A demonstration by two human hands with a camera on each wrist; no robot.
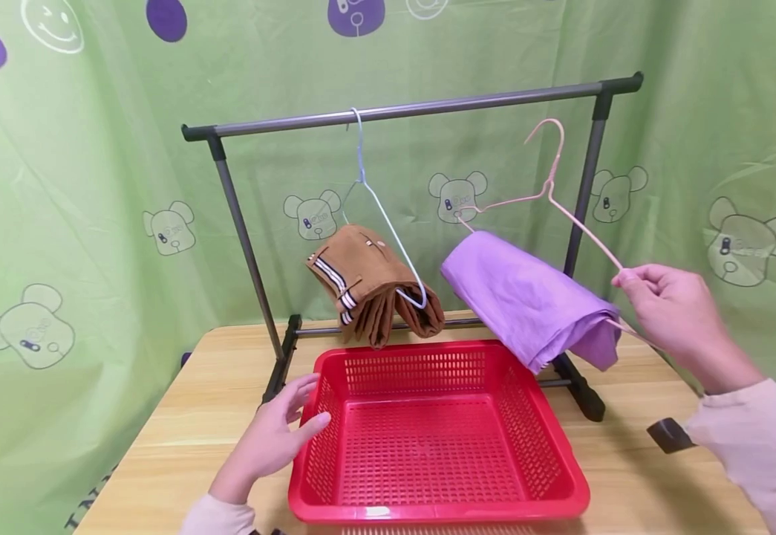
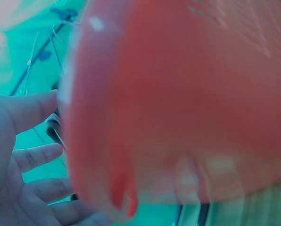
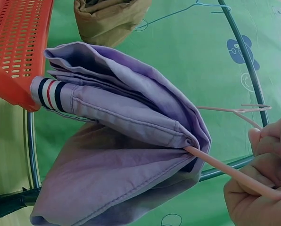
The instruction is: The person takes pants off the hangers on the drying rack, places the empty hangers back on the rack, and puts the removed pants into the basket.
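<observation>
My right hand (image 1: 678,319) grips one corner of a pink wire hanger (image 1: 581,227). Over the hanger's lower bar is draped a folded purple garment (image 1: 528,297), and its striped band (image 3: 53,94) shows in the right wrist view. The hanger's hook stands below the rail, apart from it. At the left side of a red plastic basket (image 1: 437,513) is my left hand (image 1: 281,431), its thumb and fingers spread and nearly straight by the rim. Folded brown trousers (image 1: 361,275) with a striped waistband hang on a light blue hanger (image 1: 388,223).
The grey metal rack's rail (image 1: 468,105) runs behind the basket and carries the blue hanger. Its black feet (image 1: 584,397) stand on the wooden table (image 1: 180,423). A green patterned curtain (image 1: 93,297) surrounds the table at the back and sides.
</observation>
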